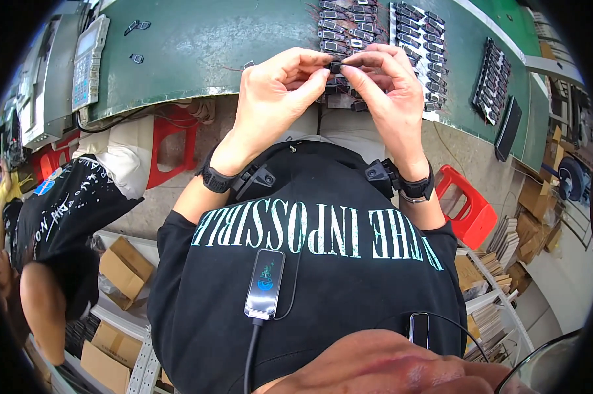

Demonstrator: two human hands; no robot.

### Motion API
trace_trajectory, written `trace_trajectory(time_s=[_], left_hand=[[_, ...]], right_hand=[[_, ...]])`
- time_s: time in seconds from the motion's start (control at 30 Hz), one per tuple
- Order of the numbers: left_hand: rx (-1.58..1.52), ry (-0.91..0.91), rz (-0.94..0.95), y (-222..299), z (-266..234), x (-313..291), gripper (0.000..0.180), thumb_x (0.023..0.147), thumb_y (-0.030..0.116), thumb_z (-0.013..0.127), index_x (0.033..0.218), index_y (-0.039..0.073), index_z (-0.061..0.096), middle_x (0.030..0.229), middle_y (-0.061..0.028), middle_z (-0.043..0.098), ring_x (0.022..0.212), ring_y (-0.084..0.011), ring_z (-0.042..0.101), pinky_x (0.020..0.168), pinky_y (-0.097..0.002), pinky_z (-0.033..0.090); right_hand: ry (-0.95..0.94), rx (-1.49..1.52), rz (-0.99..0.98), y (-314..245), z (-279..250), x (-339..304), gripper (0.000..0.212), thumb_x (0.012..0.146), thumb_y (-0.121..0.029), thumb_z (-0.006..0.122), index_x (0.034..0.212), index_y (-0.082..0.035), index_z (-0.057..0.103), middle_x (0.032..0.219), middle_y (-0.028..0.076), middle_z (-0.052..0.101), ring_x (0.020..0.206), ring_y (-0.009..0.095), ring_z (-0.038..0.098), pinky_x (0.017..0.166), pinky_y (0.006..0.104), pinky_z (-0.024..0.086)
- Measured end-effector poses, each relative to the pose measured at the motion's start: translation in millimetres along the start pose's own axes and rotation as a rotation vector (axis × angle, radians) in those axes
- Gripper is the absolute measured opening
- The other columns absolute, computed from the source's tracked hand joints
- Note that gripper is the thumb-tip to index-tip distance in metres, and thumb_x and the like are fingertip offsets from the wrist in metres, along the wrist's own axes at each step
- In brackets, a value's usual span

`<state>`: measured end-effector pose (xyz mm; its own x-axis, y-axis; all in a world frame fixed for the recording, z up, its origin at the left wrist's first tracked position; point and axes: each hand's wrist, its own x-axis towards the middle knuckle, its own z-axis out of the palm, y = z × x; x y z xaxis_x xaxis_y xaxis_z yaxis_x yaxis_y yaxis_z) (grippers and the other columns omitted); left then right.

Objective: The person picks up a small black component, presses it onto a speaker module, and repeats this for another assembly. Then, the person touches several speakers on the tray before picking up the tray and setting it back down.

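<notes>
Close to the table's near edge, a small black square-looking part (336,67) is pinched between my two hands. My left hand (273,92) grips it from the left with thumb and forefinger. From the other side, the thumb and fingers of my right hand (394,88) close on it too. Just beyond my fingers lie rows of small black modules (334,35) with thin red wires. More such modules (434,59) rest in columns on a white sheet right of my right hand. A single small piece (248,65) with a wire lies beside my left hand, partly covered.
The green table (191,46) carries a few loose black pieces (137,58) at left and a grey keypad device (89,62). At right are another module tray (491,79) and a dark flat box (508,128). Red stools (467,207) and a seated person (66,203) are nearby.
</notes>
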<state>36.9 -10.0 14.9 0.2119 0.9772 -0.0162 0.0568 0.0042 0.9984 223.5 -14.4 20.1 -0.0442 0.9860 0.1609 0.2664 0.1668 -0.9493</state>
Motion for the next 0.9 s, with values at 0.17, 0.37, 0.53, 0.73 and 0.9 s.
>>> trace_trajectory(time_s=[0.17,0.37,0.53,0.73,0.9], left_hand=[[0.068,-0.046,-0.011,2,-2,0,0.023,0.094,0.002,0.066,0.116,-0.002,0.068,0.100,-0.0065,0.073,0.092,-0.0096,0.069,0.085,-0.0225,0.055],[0.115,-0.079,-0.004,4,-4,4,0.022,0.093,0.003,0.067,0.115,-0.002,0.069,0.098,-0.0053,0.073,0.090,-0.0083,0.068,0.083,-0.0221,0.055],[0.137,-0.079,-0.011,3,-3,0,0.022,0.093,0.003,0.067,0.115,-0.002,0.069,0.097,-0.0047,0.073,0.089,-0.0078,0.068,0.082,-0.0214,0.055],[0.119,-0.069,-0.013,0,-2,-5,0.020,0.093,0.003,0.067,0.113,-0.002,0.069,0.097,-0.0043,0.073,0.089,-0.0070,0.068,0.082,-0.0207,0.055],[0.017,-0.099,-0.023,-9,2,-9,0.017,0.093,0.005,0.067,0.108,-0.003,0.067,0.094,-0.0060,0.072,0.085,-0.0096,0.069,0.078,-0.0225,0.057]], right_hand=[[-0.213,0.412,0.277,7,-11,6,0.013,0.093,-0.008,0.068,0.104,0.000,0.068,0.096,0.003,0.068,0.083,0.009,0.065,0.076,0.0238,0.054],[-0.273,0.374,0.280,12,-15,8,0.017,0.096,-0.008,0.066,0.110,0.001,0.063,0.101,0.004,0.067,0.085,0.010,0.065,0.079,0.0245,0.056],[-0.256,0.391,0.292,9,-10,3,0.018,0.097,-0.007,0.064,0.113,0.001,0.061,0.102,0.005,0.067,0.087,0.011,0.067,0.080,0.0251,0.057],[-0.273,0.259,0.263,8,-6,-1,0.019,0.097,-0.006,0.062,0.114,0.002,0.059,0.103,0.006,0.067,0.088,0.011,0.067,0.081,0.0246,0.056],[-0.248,-0.100,0.079,0,-7,-13,0.017,0.097,-0.004,0.061,0.112,0.003,0.061,0.101,0.006,0.068,0.087,0.011,0.067,0.081,0.0241,0.054]])
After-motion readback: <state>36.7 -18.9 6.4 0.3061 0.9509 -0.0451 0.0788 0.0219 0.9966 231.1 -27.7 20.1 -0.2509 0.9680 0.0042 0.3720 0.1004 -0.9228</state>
